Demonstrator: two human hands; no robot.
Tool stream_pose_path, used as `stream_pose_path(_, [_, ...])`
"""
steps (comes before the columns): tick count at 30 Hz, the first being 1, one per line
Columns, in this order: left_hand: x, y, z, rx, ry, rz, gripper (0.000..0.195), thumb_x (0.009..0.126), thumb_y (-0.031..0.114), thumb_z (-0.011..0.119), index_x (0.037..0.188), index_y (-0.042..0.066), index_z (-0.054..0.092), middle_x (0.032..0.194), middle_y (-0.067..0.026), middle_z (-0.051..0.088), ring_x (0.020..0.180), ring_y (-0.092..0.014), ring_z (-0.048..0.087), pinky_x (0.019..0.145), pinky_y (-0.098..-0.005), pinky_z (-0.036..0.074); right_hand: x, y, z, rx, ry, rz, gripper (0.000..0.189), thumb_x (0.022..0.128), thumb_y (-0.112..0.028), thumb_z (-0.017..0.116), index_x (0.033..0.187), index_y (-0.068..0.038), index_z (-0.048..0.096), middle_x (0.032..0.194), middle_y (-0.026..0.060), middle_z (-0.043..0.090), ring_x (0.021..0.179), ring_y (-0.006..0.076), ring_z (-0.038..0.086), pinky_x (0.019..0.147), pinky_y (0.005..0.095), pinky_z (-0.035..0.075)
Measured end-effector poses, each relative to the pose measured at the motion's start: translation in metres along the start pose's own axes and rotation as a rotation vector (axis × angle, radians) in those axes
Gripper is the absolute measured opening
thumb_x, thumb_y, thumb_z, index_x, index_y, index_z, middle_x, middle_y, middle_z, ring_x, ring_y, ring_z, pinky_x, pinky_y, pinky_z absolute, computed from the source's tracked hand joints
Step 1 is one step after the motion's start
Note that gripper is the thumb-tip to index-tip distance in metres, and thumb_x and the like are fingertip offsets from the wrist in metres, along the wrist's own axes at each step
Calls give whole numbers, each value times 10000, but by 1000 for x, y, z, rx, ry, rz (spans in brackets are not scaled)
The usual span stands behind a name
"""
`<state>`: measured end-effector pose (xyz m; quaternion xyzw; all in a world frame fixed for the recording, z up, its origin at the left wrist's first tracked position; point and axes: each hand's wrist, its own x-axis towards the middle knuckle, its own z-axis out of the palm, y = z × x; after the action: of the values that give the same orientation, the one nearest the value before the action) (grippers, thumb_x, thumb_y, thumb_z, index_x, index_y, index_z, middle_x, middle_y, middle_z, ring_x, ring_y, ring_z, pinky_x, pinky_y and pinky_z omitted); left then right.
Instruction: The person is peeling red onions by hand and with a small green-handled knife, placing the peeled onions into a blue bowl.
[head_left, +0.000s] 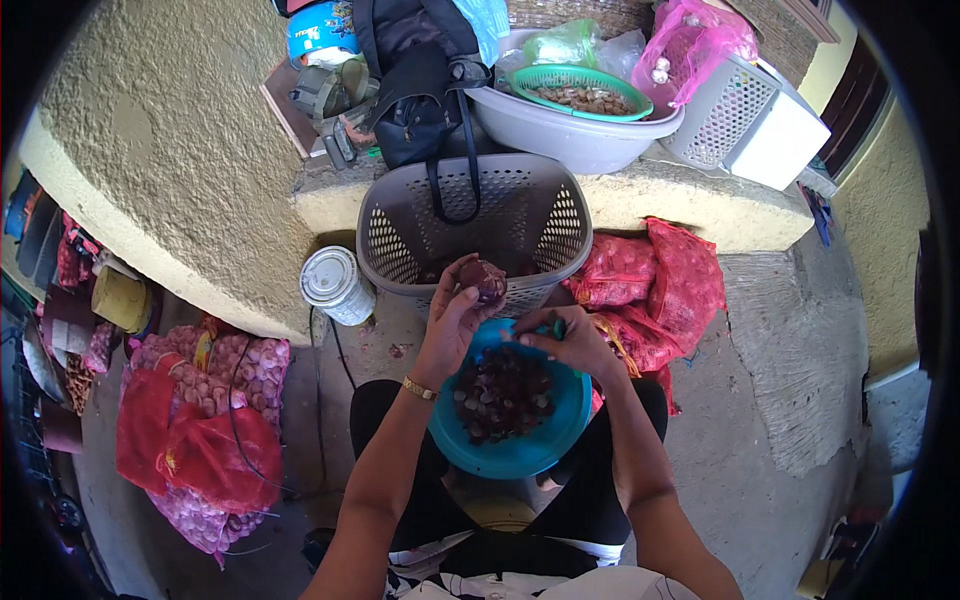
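Note:
My left hand (452, 319) holds up a red onion (484, 281) in front of the grey plastic basket (472, 176), the fingers and thumb around it. Lower and to the right, my right hand (566, 337) is closed around a small green-handled tool (559, 328), perhaps a knife. Its blade cannot be made out, and a pale scrap shows near the fingertips. Under both hands is a blue plastic basin (499, 461) with a heap of dark onion skins and trimmings (502, 397). A few dark round things, likely onions, lie inside the basket, partly hidden by its rim.
Red mesh sacks (682, 285) slump right of the basket; a metal can (337, 285) stands left. Sacks of garlic (217, 390) lie on the left floor with a cable across them. On the ledge are a bag (416, 112), a large basin (562, 135) and a tipped basket (720, 112).

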<state>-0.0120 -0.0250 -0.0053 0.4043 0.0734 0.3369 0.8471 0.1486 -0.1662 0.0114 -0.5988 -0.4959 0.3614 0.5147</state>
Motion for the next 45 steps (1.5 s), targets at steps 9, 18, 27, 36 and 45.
stream_pose_path(9, [2, -2, -3, -75, 38, -37, 476, 1021, 271, 421, 1431, 33, 373, 1246, -135, 577, 1096, -200, 592, 902, -358, 514, -3, 31, 9, -510, -44, 32, 501, 928, -409, 657, 1236, -31, 543, 1047, 76, 646, 857, 107, 614, 694, 281, 521])
stream_pose_path(18, [3, -6, -12, -153, 110, -61, 466, 1025, 417, 391, 1258, 37, 528, 1105, -119, 633, 908, -191, 609, 786, -328, 502, 4, 25, 5, 280, -29, 205, 211, 1054, -233, 455, 1084, -33, 518, 849, 28, 561, 693, 86, 508, 632, 247, 463])
stream_pose_path(27, [8, -20, -14, -272, 138, -162, 487, 1037, 465, 371, 1167, 51, 591, 1095, -82, 638, 977, -185, 596, 866, -358, 489, 8, 17, 19, 201, 128, 16, 342, 1061, -255, 448, 1308, -33, 530, 761, -17, 486, 667, 74, 475, 627, 233, 451])
stream_pose_path(36, [9, -25, -15, -413, 265, -252, 528, 1011, 543, 412, 1134, 58, 580, 1075, -82, 633, 999, -196, 597, 879, -370, 507, 8, 13, 24, -103, 16, -131, 474, 1054, -309, 446, 1456, -57, 430, 659, -19, 453, 578, 55, 434, 552, 232, 403])
stream_pose_path(45, [12, -26, -13, -461, 304, -235, 497, 1005, 514, 459, 1133, 46, 571, 1043, -104, 641, 940, -222, 620, 838, -382, 524, 7, 15, 23, 8, 201, 52, 363, 1039, -273, 482, 1309, -29, 479, 855, 121, 641, 728, 182, 619, 682, 324, 499])
